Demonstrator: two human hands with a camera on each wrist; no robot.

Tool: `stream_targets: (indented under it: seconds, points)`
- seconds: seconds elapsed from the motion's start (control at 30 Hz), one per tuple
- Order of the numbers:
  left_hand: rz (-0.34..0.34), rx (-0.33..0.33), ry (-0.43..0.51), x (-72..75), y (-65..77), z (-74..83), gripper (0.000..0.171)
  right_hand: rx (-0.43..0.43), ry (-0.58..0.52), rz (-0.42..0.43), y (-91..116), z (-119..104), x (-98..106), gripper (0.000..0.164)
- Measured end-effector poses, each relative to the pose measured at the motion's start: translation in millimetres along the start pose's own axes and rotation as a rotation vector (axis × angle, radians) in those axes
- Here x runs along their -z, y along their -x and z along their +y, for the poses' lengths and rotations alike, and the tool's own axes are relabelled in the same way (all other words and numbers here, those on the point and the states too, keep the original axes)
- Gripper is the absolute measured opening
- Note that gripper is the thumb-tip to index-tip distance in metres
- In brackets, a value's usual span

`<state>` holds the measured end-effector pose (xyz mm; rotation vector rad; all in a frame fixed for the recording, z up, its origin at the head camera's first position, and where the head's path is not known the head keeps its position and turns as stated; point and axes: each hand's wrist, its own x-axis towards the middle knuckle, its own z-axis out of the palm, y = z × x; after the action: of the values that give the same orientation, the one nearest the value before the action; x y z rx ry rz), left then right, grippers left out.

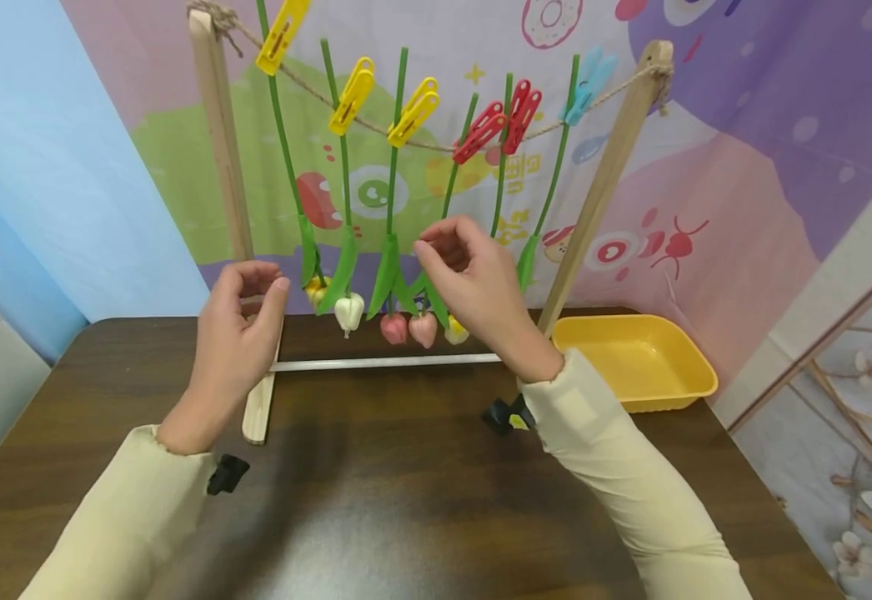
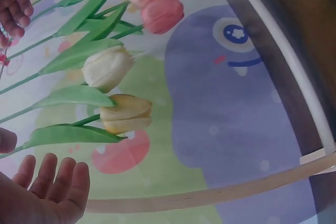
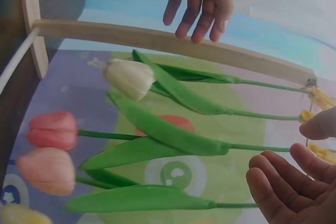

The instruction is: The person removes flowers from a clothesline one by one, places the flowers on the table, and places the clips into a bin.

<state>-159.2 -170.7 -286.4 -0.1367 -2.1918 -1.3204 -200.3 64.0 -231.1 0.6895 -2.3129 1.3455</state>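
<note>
Artificial tulips hang heads-down by their stems from a twine line, held by yellow, red and light blue clothespins. Their heads include a white tulip, a pink tulip, a paler pink tulip and a yellow tulip. My left hand is raised by the left wooden post, fingers loosely bent and holding nothing. In front of the right-hand tulips is my right hand, its fingers relaxed with nothing between them; it covers parts of several stems and leaves.
The right wooden post leans outward, and a white rod runs low between the posts. A yellow plastic basin stands at the back right of the brown table. Behind hangs a cartoon-patterned cloth.
</note>
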Motion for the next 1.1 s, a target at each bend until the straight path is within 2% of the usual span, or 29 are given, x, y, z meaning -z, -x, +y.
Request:
stream_targets:
  seconds: [0.23,0.47,0.73,1.03,1.1]
  points:
    - [-0.030,-0.018,-0.012,5.3,-10.7,9.5,0.035,0.030,-0.021,-0.014,-10,-18,-3,0.015]
    - [-0.016,-0.024,-0.026,7.1,-20.2,17.6,0.035,0.068,-0.049,-0.015,-20,-32,-9,0.015]
    - [-0.023,-0.005,0.044,3.4,-40.6,29.8,0.038,0.097,-0.072,-0.036,-33,-44,-11,0.015]
    - [-0.060,0.014,0.048,1.3,-53.4,37.6,0.045,0.135,-0.108,0.002,-54,-70,-7,0.016]
    - [-0.071,0.010,0.046,0.6,-55.0,39.2,0.046,0.121,-0.116,0.001,-59,-76,-6,0.016]
